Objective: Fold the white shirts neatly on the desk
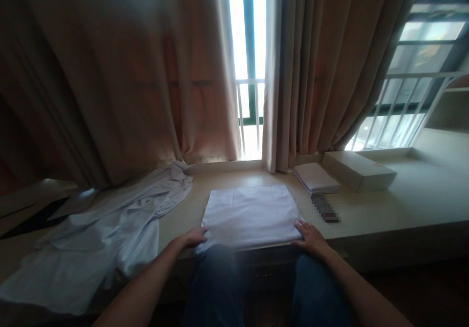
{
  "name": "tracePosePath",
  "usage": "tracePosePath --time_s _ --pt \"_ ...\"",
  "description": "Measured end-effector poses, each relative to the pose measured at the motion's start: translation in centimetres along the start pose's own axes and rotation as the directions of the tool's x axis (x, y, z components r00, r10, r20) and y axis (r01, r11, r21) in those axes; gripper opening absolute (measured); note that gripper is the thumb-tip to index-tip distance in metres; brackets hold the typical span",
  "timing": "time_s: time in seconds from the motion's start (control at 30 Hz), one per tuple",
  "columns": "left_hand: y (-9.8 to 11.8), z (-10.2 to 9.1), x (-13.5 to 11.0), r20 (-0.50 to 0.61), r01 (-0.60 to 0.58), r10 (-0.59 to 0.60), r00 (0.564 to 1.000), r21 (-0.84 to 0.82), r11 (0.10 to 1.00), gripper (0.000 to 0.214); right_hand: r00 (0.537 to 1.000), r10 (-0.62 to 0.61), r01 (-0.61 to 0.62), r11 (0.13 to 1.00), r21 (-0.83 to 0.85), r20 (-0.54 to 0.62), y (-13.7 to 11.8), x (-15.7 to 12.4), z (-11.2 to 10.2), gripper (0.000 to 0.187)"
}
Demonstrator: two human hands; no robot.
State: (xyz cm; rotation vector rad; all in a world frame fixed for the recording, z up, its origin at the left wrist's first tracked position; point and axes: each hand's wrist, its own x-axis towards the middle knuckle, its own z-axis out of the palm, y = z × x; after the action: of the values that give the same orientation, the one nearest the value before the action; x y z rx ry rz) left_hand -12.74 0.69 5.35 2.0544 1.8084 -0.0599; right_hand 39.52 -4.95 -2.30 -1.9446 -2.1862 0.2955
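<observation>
A white garment (249, 214), folded into a flat square, lies on the window ledge (403, 195) right in front of me. My left hand (194, 238) rests at its near left corner, fingers curled against the cloth edge. At the near right corner my right hand (309, 236) lies with fingers spread flat on the fabric. Neither hand lifts the cloth.
A crumpled pale blue shirt (110, 229) sprawls over the ledge to the left. To the right lie a small folded white stack (317, 178), a flat white box (361, 170) and a small dark object (325, 208). Brown curtains (128, 73) hang behind. My knees are below the ledge.
</observation>
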Motion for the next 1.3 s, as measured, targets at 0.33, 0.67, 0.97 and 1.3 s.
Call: tracePosePath --time_s 0.33,0.67,0.97,1.3 --pt "2.5 6.3 -0.3 -0.215 0.284 -0.273 0.938 0.021 0.959 0.088 0.999 -0.054 0.054 0.999 -0.007 -0.01 0.3 -0.3 -1.0 0.086" --pt "-0.3 11.2 -2.2 -0.71 -0.044 0.023 0.703 -0.01 0.999 0.083 0.997 -0.074 0.073 0.997 -0.019 -0.028 0.2 -0.4 -1.2 0.087" --pt "-0.7 11.2 -3.4 -0.513 -0.067 0.253 0.82 0.353 0.933 0.071 0.987 -0.13 0.117 0.983 -0.14 -0.093 0.1 -0.6 -1.2 0.076" --pt "-2.4 10.1 -4.4 -0.368 -0.109 0.239 0.899 0.34 0.934 0.077 0.971 -0.203 0.173 0.96 -0.219 -0.126 -0.7 -1.9 0.9 0.089"
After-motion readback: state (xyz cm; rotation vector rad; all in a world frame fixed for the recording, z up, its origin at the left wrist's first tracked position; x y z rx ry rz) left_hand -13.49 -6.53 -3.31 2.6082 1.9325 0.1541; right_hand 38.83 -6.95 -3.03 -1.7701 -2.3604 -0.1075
